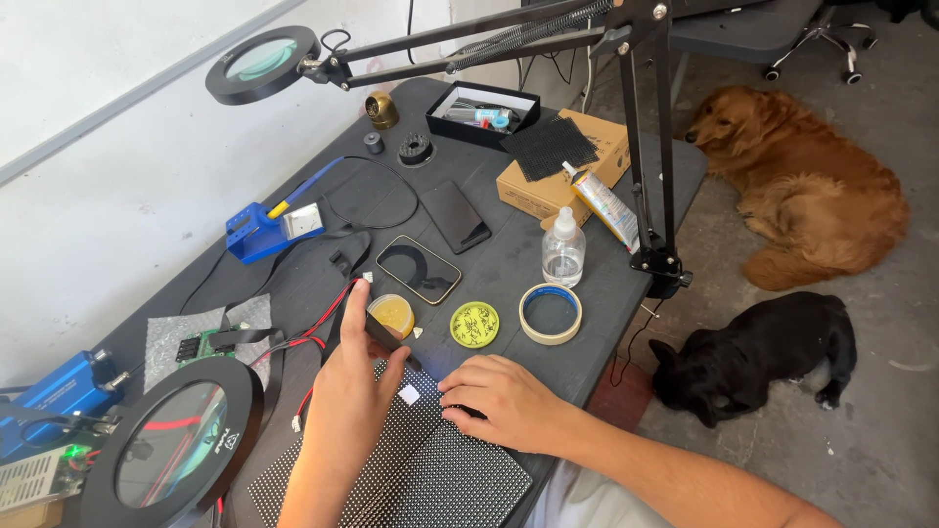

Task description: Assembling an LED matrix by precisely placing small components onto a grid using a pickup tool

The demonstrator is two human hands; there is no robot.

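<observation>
My left hand (pixel 344 396) grips a black pen-like tool (pixel 386 335) whose tip points down and to the right, just above a black dotted panel (pixel 460 479) lying at the table's near edge. A small white square (pixel 408 394) lies on the panel between my hands. My right hand (pixel 501 401) rests palm down on the panel's right part, its fingertips curled onto the surface beside the white square and nothing gripped in it.
Past my hands sit an open tin of yellow paste (pixel 393 314), a yellow-green lid (pixel 474 325), a tape roll (pixel 550 313), a clear bottle (pixel 564 249) and two phones (pixel 419 269). Magnifier lamps (pixel 174 447) stand left and overhead. Two dogs (pixel 802 191) lie on the floor to the right.
</observation>
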